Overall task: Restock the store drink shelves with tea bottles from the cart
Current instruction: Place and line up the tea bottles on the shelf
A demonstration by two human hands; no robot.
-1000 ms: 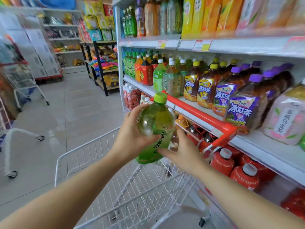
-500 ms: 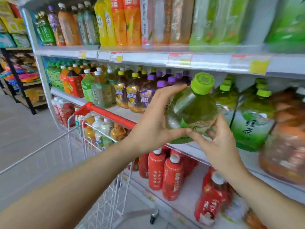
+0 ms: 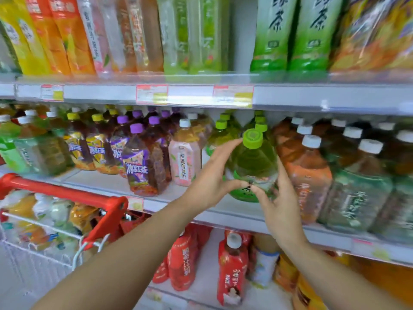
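Note:
A green tea bottle (image 3: 253, 163) with a lime cap stands at the front edge of the middle shelf (image 3: 234, 212), in the row of green-capped bottles. My left hand (image 3: 214, 177) grips its left side, thumb across the label. My right hand (image 3: 278, 204) holds its lower right side with curled fingers. The cart (image 3: 67, 195) with the red handle sits at the lower left, several bottles lying in its basket.
A pink-labelled tea bottle (image 3: 184, 157) stands just left of the green row, an orange-labelled bottle (image 3: 309, 175) just right. Purple-capped tea bottles (image 3: 143, 162) fill the shelf further left. Red bottles (image 3: 232, 269) stand on the shelf below. The upper shelf edge (image 3: 201, 95) hangs overhead.
Both hands carried the green tea bottle from above the cart to the right and into the middle shelf, where its base now rests among the other green-capped bottles.

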